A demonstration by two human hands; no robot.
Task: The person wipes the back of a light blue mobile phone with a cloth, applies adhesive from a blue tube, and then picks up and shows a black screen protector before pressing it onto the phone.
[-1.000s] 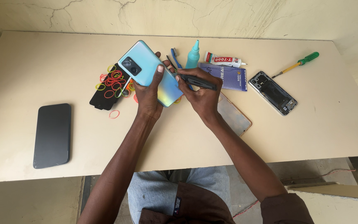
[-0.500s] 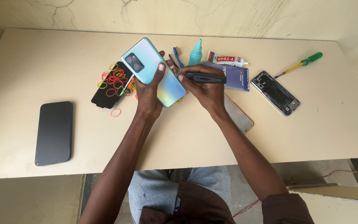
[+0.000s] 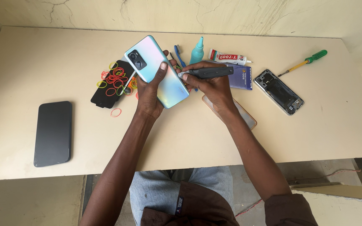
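Between your two hands, above the beige table [image 3: 273, 138], sits a phone [image 3: 158, 71] with a pale, iridescent blue-to-yellow back and a dark camera block near its far corner. It is turned back-side up and tilted, far end pointing away and to your left.

Your left hand [image 3: 151, 94] is closed around the phone from below: thumb on the back panel near the right edge, fingers wrapped under and hidden. Your right hand [image 3: 212, 86] is curled shut on a dark grey tool handle [image 3: 210, 73], held roughly level, with its light-coloured tip meeting the phone's right edge. Whether the tip is under the panel, you cannot tell.

Left of your left hand: a black panel [image 3: 109, 86] strewn with coloured rubber bands [image 3: 116, 79], one band loose on the table beside it. Farther left, well apart, a black phone [image 3: 53, 133] lies face down or screen dark.

Beyond your right hand: a teal nozzle bottle [image 3: 197, 52], a white and red glue tube [image 3: 229, 56], a blue packet [image 3: 241, 77]. Under your right wrist lies a clear case [image 3: 246, 117]. To the right are an opened phone frame [image 3: 279, 91] and a green-handled screwdriver [image 3: 306, 62].
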